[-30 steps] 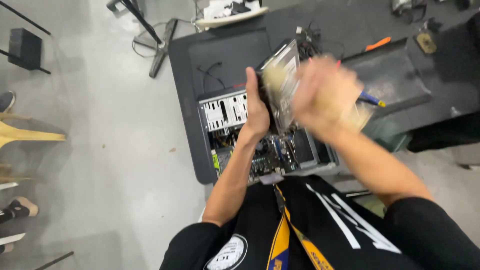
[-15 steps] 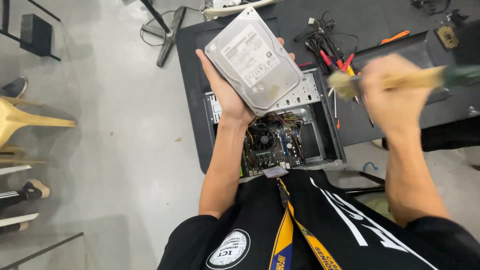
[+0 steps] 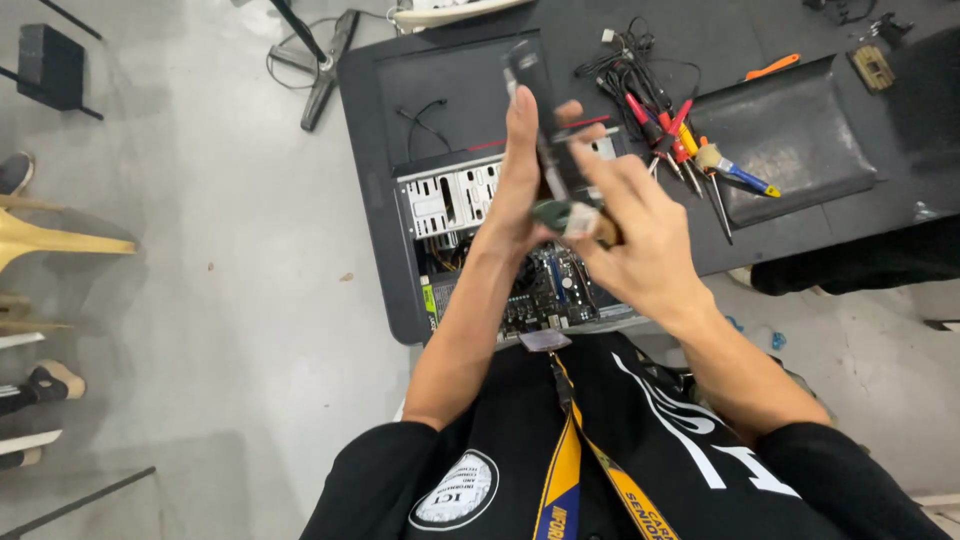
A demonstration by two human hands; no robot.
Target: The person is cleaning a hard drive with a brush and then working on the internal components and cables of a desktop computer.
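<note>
The left hand (image 3: 520, 175) is raised above the open computer case (image 3: 500, 250) and holds a hard drive (image 3: 545, 130) upright, so only the thin dark edge of the drive is seen from above. The left fingers are stretched long and flat against one side of the drive, pointing to 12 o'clock, and the thumb seems to press it from the other side.

The right hand (image 3: 640, 235) is just beside, at 4 o'clock from the left hand. Its fingers are closed around a brush with a dark green handle (image 3: 570, 215), and the brush end touches the lower part of the hard drive.

The computer case lies on a dark counter (image 3: 370, 200) with its side open; the green board inside is visible under the two hands. At 2 o'clock from the hands there is a bundle of screwdrivers with red handles (image 3: 660, 125) and some black cables. A paintbrush with blue handle (image 3: 735, 172) lies partly on a flat black tray (image 3: 800, 150), at 3 o'clock from the hands. An orange tool (image 3: 770, 68) lies at the far edge of this tray.

At the left edge of the view, well apart from the counter, somebody's shoe (image 3: 15, 172) stands on the grey floor (image 3: 200, 300).
</note>
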